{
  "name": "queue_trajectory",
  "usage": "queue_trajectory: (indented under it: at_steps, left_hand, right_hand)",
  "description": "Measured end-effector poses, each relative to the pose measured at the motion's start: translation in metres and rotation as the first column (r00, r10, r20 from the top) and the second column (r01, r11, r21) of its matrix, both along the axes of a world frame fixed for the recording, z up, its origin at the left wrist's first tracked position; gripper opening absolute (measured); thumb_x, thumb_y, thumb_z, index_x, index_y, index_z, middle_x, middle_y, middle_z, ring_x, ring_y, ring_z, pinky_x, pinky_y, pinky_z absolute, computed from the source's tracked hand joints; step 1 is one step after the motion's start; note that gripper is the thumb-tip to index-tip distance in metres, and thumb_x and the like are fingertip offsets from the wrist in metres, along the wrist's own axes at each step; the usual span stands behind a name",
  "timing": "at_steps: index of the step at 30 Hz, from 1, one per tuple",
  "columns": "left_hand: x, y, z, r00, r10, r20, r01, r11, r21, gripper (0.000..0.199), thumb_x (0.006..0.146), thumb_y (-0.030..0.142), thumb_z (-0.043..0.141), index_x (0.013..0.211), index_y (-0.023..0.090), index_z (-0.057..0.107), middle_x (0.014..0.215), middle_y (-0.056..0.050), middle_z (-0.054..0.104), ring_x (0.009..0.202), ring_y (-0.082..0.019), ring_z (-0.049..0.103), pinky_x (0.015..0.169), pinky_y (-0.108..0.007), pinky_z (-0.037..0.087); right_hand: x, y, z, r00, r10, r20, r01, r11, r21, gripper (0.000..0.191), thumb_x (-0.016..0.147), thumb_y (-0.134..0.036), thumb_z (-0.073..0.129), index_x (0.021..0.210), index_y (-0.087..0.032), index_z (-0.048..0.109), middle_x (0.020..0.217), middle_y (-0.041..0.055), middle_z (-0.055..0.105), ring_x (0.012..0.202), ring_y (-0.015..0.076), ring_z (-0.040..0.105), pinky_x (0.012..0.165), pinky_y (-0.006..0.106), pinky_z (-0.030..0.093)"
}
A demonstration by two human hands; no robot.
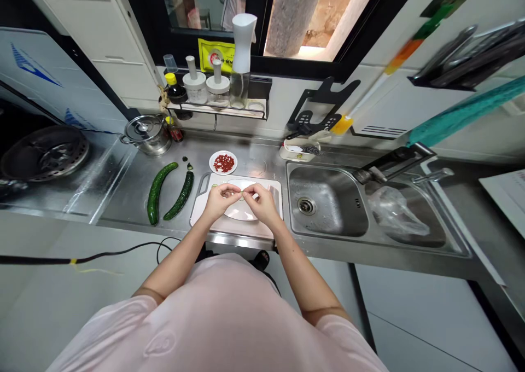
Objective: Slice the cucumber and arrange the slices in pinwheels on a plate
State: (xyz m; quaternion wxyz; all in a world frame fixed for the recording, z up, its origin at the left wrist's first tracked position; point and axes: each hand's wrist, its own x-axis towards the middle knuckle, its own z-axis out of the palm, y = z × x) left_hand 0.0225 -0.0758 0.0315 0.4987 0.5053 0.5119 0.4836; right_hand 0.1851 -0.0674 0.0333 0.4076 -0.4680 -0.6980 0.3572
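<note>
My left hand (222, 199) and my right hand (261, 203) meet over a white plate (240, 214). Fingers of both hands pinch a small pale green piece (241, 196), too small to name for sure. The plate rests on a light cutting board (219, 228) at the counter's front edge. A bit of green shows on the board just behind my left hand. To the left lie two whole cucumbers, a longer one (159, 192) and a shorter, bumpy one (180, 197). Two small dark green cut ends (189, 166) sit behind them.
Behind the board stands a small dish of chopped red chili (223, 163). A lidded steel pot (146, 134) is at the back left, near a stove (45, 153). The sink (328, 202) lies to the right, with a plastic bag (397, 210) in its second basin. Above hangs a seasoning shelf (221, 109).
</note>
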Motion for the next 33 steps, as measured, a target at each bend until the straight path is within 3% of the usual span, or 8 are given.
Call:
queue_trajectory:
  at_steps: [3,5,9,12,22,33]
  left_hand:
    - [0.000,-0.001,-0.001,0.993,0.078,0.087,-0.074,0.997,-0.038,0.036,0.065,0.034,0.075,0.094,0.015,0.063,0.075,-0.001,0.064,0.063,-0.008,0.054,0.059,-0.019,0.040]
    - [0.000,-0.002,-0.002,0.981,0.100,0.169,-0.076,0.987,-0.141,0.036,0.068,0.038,0.072,0.094,0.015,0.061,0.069,-0.001,0.062,0.057,-0.006,0.051,0.053,-0.017,0.037]
    - [0.002,-0.006,-0.001,0.918,0.026,0.395,0.143,0.909,-0.392,0.043,0.072,0.045,0.067,0.102,0.017,0.056,0.066,0.000,0.061,0.047,-0.004,0.045,0.044,-0.014,0.028]
    - [0.004,-0.006,0.004,0.885,0.007,0.466,0.230,0.863,-0.450,0.047,0.071,0.045,0.068,0.108,0.019,0.054,0.068,0.000,0.061,0.050,-0.004,0.048,0.044,-0.013,0.029]
    - [0.003,0.003,0.013,0.830,-0.004,0.558,0.296,0.851,-0.433,0.046,0.067,0.031,0.072,0.109,0.019,0.056,0.075,0.001,0.058,0.058,-0.005,0.051,0.046,-0.013,0.034]
    - [0.001,0.006,0.017,0.955,-0.036,0.296,0.114,0.961,-0.251,0.051,0.062,0.033,0.076,0.108,0.022,0.056,0.074,0.003,0.060,0.061,-0.006,0.052,0.053,-0.016,0.036]
  right_hand:
    - [0.000,0.000,-0.003,0.998,-0.057,-0.034,0.057,0.998,-0.024,0.014,0.083,-0.030,0.054,0.080,-0.019,0.061,0.079,0.0012,0.062,0.074,0.0138,0.056,0.059,0.023,0.040]
    - [0.000,0.000,-0.005,0.994,-0.088,-0.059,0.087,0.996,-0.031,0.014,0.083,-0.030,0.054,0.081,-0.018,0.061,0.080,0.0015,0.063,0.074,0.0137,0.056,0.057,0.022,0.039]
    - [0.001,-0.001,-0.005,0.993,-0.091,-0.073,0.090,0.996,-0.018,0.015,0.084,-0.031,0.053,0.083,-0.018,0.061,0.082,0.0023,0.062,0.075,0.0139,0.056,0.058,0.023,0.040]
    - [0.003,-0.002,-0.002,0.997,-0.049,-0.059,0.050,0.999,0.015,0.016,0.087,-0.031,0.052,0.085,-0.018,0.061,0.083,0.0028,0.061,0.077,0.0141,0.056,0.057,0.022,0.040]
    - [0.011,-0.005,0.004,0.994,0.051,0.100,-0.074,0.969,0.237,0.015,0.091,-0.030,0.050,0.094,-0.023,0.062,0.091,0.0043,0.060,0.088,0.0176,0.053,0.075,0.031,0.044]
    - [0.010,-0.004,0.008,0.978,0.065,0.198,-0.123,0.947,0.296,0.014,0.092,-0.029,0.048,0.094,-0.022,0.060,0.090,0.0045,0.060,0.087,0.0183,0.053,0.080,0.034,0.041]
